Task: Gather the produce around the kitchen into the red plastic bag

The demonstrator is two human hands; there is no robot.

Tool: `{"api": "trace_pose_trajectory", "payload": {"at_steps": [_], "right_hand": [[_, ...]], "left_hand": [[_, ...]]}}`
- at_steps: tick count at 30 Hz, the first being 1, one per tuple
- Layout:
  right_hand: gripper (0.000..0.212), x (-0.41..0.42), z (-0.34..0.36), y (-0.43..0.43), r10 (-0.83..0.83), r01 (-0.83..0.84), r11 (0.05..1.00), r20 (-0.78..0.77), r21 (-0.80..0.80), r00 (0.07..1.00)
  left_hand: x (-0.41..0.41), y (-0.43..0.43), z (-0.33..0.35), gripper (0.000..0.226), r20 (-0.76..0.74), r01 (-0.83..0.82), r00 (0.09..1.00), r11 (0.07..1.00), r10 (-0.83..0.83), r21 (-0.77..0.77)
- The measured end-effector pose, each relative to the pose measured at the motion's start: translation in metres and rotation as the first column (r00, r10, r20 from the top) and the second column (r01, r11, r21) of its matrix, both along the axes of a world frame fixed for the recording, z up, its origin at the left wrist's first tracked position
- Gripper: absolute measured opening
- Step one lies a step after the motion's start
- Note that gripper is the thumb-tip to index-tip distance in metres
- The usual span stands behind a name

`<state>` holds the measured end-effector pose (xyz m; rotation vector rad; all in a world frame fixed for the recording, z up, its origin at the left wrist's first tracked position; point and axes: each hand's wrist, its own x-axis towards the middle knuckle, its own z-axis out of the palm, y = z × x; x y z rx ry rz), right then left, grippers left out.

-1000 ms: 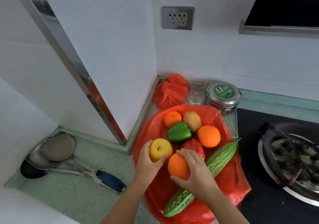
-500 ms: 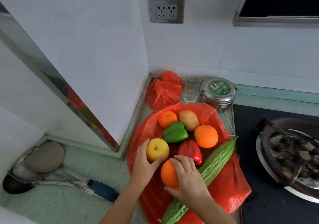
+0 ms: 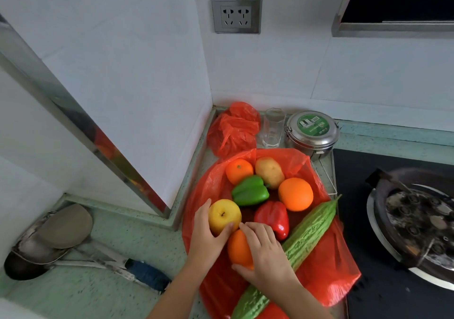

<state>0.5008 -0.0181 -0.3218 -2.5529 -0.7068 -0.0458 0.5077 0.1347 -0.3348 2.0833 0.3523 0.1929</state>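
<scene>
A red plastic bag [image 3: 326, 267] lies spread flat on the counter with produce on it. My left hand [image 3: 205, 239] grips a yellow apple [image 3: 224, 215] at the bag's left side. Just right of it, my right hand [image 3: 264, 253] grips an orange [image 3: 239, 248]. Farther back on the bag lie a green pepper [image 3: 250, 191], a red pepper [image 3: 272, 218], two more oranges [image 3: 295, 194] [image 3: 239, 170] and a potato [image 3: 269, 172]. A long bitter gourd [image 3: 307, 237] lies diagonally under my right wrist.
A crumpled second red bag [image 3: 233, 129], a glass [image 3: 273, 127] and a steel lidded tin [image 3: 311, 133] stand at the back by the wall. A gas burner [image 3: 415, 223] is on the right. Ladles [image 3: 49, 242] lie on the left counter beyond a wall corner.
Both hands have slid a little toward me and closer together with their fruit, so the apple and the orange now touch. The camera has tilted slightly.
</scene>
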Motion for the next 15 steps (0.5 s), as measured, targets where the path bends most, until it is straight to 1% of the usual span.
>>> {"api": "trace_pose_trajectory", "payload": {"at_steps": [5,10,15], "right_hand": [[0.087,-0.002,-0.002,-0.003,-0.006,0.006,0.999,0.015,0.037,1.0],[0.068,-0.005,0.002,-0.006,-0.043,0.041,0.995,0.023,0.096,0.999],[0.058,-0.007,0.011,-0.012,-0.081,0.072,0.99,0.068,0.12,0.994]], "left_hand": [[-0.001,-0.003,0.002,0.067,0.037,0.019,0.999,0.999,-0.02,0.035],[-0.002,-0.006,0.005,0.064,0.076,0.049,0.996,0.996,-0.055,0.075],[-0.007,-0.003,0.011,0.06,0.153,0.085,0.981,0.976,-0.117,0.198]]}}
